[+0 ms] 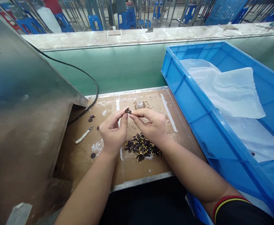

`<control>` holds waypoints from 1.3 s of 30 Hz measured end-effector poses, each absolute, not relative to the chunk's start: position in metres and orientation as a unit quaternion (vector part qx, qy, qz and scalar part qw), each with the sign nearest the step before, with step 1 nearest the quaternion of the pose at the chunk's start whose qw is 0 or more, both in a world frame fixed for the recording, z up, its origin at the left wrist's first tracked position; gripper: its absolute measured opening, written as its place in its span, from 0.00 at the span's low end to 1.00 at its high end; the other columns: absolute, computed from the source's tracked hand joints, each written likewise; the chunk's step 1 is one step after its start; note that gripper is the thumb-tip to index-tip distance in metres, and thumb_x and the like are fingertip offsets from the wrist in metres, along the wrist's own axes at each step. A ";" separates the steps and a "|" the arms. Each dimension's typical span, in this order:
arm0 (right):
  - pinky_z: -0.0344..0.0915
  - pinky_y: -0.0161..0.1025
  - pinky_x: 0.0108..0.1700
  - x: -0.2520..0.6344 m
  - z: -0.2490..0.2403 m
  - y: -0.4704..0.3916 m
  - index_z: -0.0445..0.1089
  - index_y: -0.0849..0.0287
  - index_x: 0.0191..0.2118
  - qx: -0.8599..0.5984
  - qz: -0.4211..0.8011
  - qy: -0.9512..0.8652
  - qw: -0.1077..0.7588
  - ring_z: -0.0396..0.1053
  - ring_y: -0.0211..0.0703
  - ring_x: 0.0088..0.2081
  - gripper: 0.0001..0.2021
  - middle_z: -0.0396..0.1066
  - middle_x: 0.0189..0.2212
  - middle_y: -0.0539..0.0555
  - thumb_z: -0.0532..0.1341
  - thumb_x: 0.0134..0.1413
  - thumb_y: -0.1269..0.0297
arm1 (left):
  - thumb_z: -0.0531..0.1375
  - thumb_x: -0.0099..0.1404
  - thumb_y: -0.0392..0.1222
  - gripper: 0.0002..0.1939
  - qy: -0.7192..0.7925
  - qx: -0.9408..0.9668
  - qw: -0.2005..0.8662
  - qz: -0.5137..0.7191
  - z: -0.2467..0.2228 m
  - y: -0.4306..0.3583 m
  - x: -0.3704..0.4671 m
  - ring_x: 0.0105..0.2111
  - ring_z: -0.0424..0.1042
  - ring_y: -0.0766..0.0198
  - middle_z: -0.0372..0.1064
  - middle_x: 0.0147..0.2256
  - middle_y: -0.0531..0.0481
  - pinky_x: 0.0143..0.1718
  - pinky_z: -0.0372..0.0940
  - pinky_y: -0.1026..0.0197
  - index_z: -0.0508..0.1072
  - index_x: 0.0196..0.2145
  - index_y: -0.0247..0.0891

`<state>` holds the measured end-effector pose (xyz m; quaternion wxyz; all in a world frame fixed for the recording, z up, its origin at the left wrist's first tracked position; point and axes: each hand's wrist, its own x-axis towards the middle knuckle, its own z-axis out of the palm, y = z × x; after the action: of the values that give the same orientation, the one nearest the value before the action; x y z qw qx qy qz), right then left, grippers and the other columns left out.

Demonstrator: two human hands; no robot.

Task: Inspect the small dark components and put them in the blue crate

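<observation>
Above the cardboard-covered work surface (137, 173), both hands meet fingertip to fingertip at a small dark part (128, 110). My left hand (114, 129) pinches its round, disc-like end between thumb and forefinger. From the other side, my right hand (148, 123) pinches its narrow end; the fingertips hide exactly what lies between them. Below the hands lies a pile of small dark pieces with yellow tips (141, 147). Behind the hands stands a small clear container (139, 104). A dark disc (93, 155) rests left of the pile, and more dark pieces lie further back.
A white-handled knife (83, 136) lies at the left, beside a large metal housing (29, 103). A black cable (80, 69) curves down behind it. On the right, a blue crate (188, 90) holds white sheets (230, 90). A green strip (118, 67) runs behind.
</observation>
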<state>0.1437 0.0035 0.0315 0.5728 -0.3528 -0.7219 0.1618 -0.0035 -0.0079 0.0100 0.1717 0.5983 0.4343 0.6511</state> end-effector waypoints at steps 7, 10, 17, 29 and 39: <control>0.77 0.40 0.47 0.144 0.026 0.002 0.75 0.54 0.40 -0.327 0.110 -0.745 0.571 0.79 0.39 0.42 0.02 0.81 0.39 0.50 0.64 0.64 0.67 | 0.66 0.61 0.27 0.17 0.417 0.666 0.002 0.619 0.017 -0.010 -0.011 0.42 0.79 0.59 0.79 0.42 0.47 0.48 0.75 0.52 0.80 0.46 0.40; 0.77 0.41 0.48 0.144 0.023 0.002 0.75 0.53 0.41 -0.314 0.091 -0.753 0.571 0.78 0.39 0.43 0.03 0.81 0.41 0.51 0.64 0.64 0.68 | 0.66 0.60 0.27 0.16 0.405 0.674 -0.026 0.618 0.019 -0.011 -0.013 0.41 0.79 0.59 0.79 0.41 0.47 0.47 0.75 0.52 0.80 0.44 0.40; 0.77 0.42 0.49 0.142 0.020 0.001 0.75 0.52 0.43 -0.297 0.089 -0.752 0.581 0.78 0.40 0.44 0.05 0.80 0.42 0.51 0.65 0.63 0.68 | 0.66 0.59 0.26 0.15 0.400 0.679 -0.051 0.613 0.021 -0.011 -0.016 0.40 0.79 0.60 0.79 0.40 0.47 0.46 0.75 0.53 0.80 0.42 0.39; 0.77 0.41 0.45 0.132 0.031 0.000 0.76 0.57 0.42 -0.307 0.347 -0.641 0.612 0.77 0.40 0.41 0.10 0.79 0.40 0.53 0.69 0.57 0.58 | 0.63 0.65 0.33 0.13 0.399 0.644 0.026 0.652 0.014 -0.018 -0.004 0.44 0.78 0.57 0.78 0.45 0.43 0.49 0.75 0.49 0.78 0.48 0.38; 0.76 0.38 0.44 0.165 0.054 -0.068 0.75 0.57 0.40 -0.333 0.117 -0.690 0.632 0.77 0.37 0.39 0.03 0.79 0.37 0.52 0.67 0.61 0.67 | 0.62 0.61 0.28 0.20 0.298 0.721 0.068 0.622 0.043 -0.060 0.009 0.46 0.78 0.53 0.77 0.47 0.42 0.48 0.74 0.48 0.77 0.51 0.39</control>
<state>0.1654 -0.0680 0.0540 0.6323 -0.3332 -0.6896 0.1167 0.0087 -0.0603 0.0431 0.0680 0.7205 0.2982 0.6223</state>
